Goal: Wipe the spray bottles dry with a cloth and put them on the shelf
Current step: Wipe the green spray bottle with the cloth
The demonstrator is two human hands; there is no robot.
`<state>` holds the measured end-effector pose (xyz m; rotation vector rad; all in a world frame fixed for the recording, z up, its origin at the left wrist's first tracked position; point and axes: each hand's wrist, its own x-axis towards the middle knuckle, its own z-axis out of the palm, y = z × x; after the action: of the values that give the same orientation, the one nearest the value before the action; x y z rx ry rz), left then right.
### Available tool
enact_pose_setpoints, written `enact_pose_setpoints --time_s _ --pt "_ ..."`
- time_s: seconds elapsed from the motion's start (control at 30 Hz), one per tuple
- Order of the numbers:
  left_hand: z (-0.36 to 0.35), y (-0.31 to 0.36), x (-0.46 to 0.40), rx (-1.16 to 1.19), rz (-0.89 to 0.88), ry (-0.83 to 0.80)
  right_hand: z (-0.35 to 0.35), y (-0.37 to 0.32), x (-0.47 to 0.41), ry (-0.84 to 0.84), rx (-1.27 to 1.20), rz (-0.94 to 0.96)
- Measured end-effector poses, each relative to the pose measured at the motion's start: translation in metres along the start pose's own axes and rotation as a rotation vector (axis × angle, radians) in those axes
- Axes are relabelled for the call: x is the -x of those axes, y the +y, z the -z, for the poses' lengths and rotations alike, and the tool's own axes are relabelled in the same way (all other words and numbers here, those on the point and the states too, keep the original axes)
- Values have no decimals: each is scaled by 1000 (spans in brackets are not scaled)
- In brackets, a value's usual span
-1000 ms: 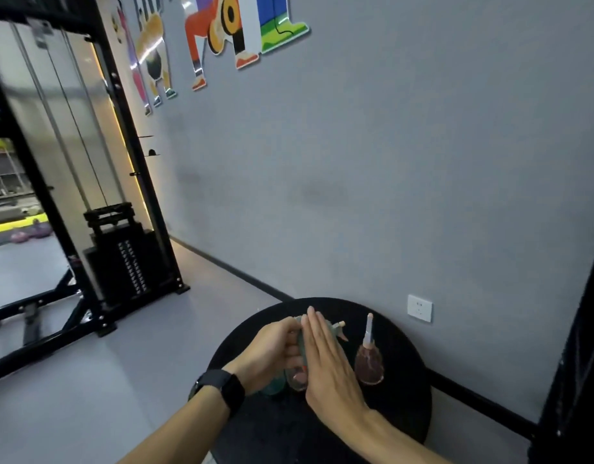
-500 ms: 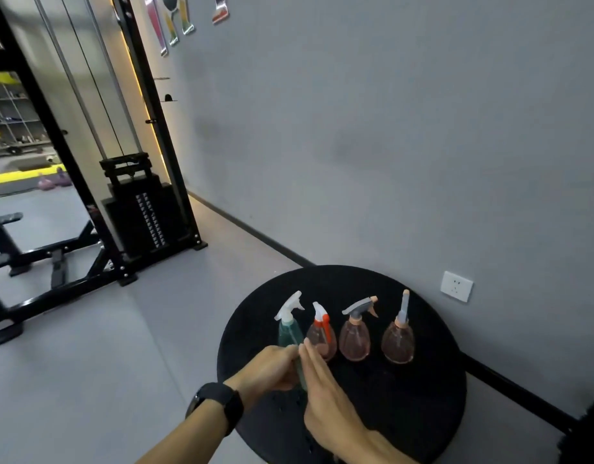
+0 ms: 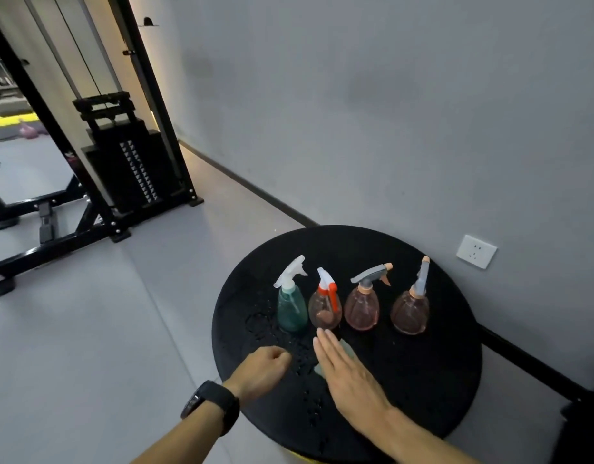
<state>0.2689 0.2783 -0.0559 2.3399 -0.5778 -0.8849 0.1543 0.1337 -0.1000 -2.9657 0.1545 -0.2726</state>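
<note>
Several spray bottles stand in a row on a round black table [image 3: 422,380]: a teal one with a white trigger [image 3: 290,311], a pink one with a red and white trigger [image 3: 325,311], and two pink ones with grey triggers [image 3: 361,309] [image 3: 410,313]. My right hand [image 3: 349,373] lies flat in front of the row with straight fingers, on a pale green cloth [image 3: 349,350] that peeks out from under it. My left hand [image 3: 265,368] hovers to its left, fingers curled into a fist, with nothing visible in it. No shelf is in view.
Water drops [image 3: 265,326] dot the table's left part. A grey wall with a white socket [image 3: 476,251] is right behind the table. A black cable weight machine [image 3: 128,162] stands on the grey floor to the far left. A dark frame edge [image 3: 583,426] is at the right.
My hands were pressed together in front of the bottles; they have parted and come back toward me. The right one now lies flat on the cloth. The view has tilted down.
</note>
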Motion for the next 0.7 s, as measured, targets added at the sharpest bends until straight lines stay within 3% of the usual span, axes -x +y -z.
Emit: enact_pose_setpoints --time_s 0.17,0.3,0.7 --pt "0 -7 -25 -65 6 81 -15 5 -3 53 47 -106" --pt "5 1 -47 24 -75 228 -31 9 -4 93 65 -166" --pt "17 4 -126 93 -97 325 -71 27 -5 -123 -2 -251"
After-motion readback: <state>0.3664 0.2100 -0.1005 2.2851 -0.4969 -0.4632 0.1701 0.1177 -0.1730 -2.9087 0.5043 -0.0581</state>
